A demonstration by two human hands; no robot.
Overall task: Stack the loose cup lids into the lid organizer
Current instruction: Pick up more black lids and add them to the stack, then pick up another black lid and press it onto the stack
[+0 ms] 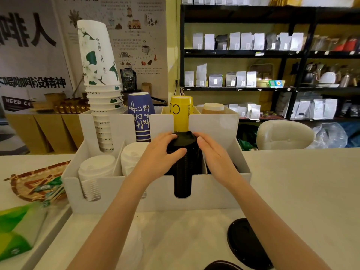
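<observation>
Left hand [161,154] is wrapping its grip round the tall, ribbed black lid stack [183,184] in the white organizer [210,193]. Right hand [214,154] is pressing the stack's side, fingers straight.

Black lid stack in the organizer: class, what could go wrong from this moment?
1. The black lid stack rises above the organizer's front wall, with the left hand gripping its top and the right hand pressing its side; uneven pressure might skew the top lids.
2. A loose black lid lies beside the right forearm; drawing back could sweep it away.
3. The tall cup stack leans; jolting the organizer may topple it.
</observation>
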